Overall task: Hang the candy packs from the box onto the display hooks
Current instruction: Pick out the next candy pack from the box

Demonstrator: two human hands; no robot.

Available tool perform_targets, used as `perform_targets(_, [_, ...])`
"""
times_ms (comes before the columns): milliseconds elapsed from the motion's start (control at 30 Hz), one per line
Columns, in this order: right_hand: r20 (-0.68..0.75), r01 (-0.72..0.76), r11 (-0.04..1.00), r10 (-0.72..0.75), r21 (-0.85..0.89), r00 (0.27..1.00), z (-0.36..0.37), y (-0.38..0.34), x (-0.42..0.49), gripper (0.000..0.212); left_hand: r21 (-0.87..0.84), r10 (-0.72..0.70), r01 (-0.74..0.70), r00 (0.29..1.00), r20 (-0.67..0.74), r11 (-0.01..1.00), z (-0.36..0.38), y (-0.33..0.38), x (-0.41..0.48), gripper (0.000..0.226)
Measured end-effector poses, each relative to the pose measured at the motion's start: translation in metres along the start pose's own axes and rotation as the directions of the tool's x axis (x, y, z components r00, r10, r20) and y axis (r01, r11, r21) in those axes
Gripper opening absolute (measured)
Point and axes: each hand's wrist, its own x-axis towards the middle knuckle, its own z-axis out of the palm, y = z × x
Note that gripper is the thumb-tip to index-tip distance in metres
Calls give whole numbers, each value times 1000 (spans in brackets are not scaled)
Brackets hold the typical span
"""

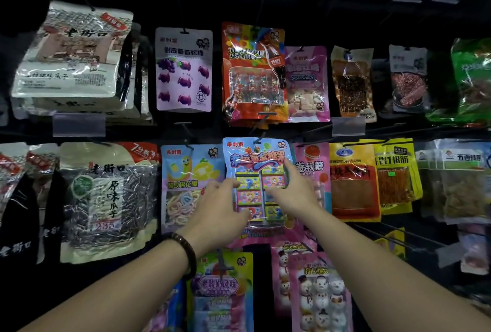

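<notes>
A blue candy pack (pixel 256 157) with small coloured boxes showing through its window is in the middle row of the display. Its top hole is at a black hook (pixel 259 141). My left hand (pixel 220 209), with a dark bead bracelet on the wrist, holds the pack's left edge, thumb on the lower front. My right hand (pixel 293 192) holds the right edge, with the index finger straight up along it and the thumb across the front. The box of packs is out of view.
Packs fill the hooks all round: a yellow marshmallow pack (pixel 190 185) on the left, a pink gummy pack (pixel 312 167) on the right, a red cola-candy pack (pixel 252 71) above and snowman packs (pixel 318 291) below. Bare hooks (pixel 393 237) stick out at the lower right.
</notes>
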Motion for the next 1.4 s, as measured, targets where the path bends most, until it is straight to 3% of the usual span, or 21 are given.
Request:
perform_targets(167, [14, -38, 998, 39, -40, 999, 11, 1, 1, 100, -20, 102, -102, 995, 3, 995, 0, -3, -35, 31])
perform_targets(267, [-22, -36, 996, 34, -76, 999, 13, 0, 0, 103, 15, 157, -159, 984, 81, 987, 3, -1, -64, 25])
perform_targets(567, [49, -28, 976, 40, -217, 998, 11, 1, 4, 118, 52, 123, -136, 973, 197, 989, 12, -7, -74, 26])
perform_targets(767, [62, 9, 969, 6, -246, 998, 15, 7, 11, 117, 19, 0, -1, 998, 69, 1000, 4, -26, -13, 47])
perform_targets(900, [85, 4, 974, 15, -227, 996, 17, 14, 18, 116, -15, -57, 58, 997, 50, 998, 10, -37, 15, 49])
perform_targets(1033, [0, -77, 959, 80, -272, 997, 16, 15, 11, 100, -17, 14, -13, 999, 52, 1000, 21, -38, 8, 31])
perform_targets(1133, [-46, 2, 970, -14, -245, 999, 14, 11, -17, 69, -35, 118, -117, 993, 28, 992, 25, -36, -22, 16])
perform_targets(1300, [69, 213, 966, -204, -150, 977, 12, 12, -111, 40, -145, 187, -165, 971, 152, 976, 23, -38, -105, 5])
perform_targets(1400, [238, 182, 977, -151, -114, 959, 23, 31, -179, 37, -111, 189, -162, 927, 324, 981, 39, -54, -160, 3])
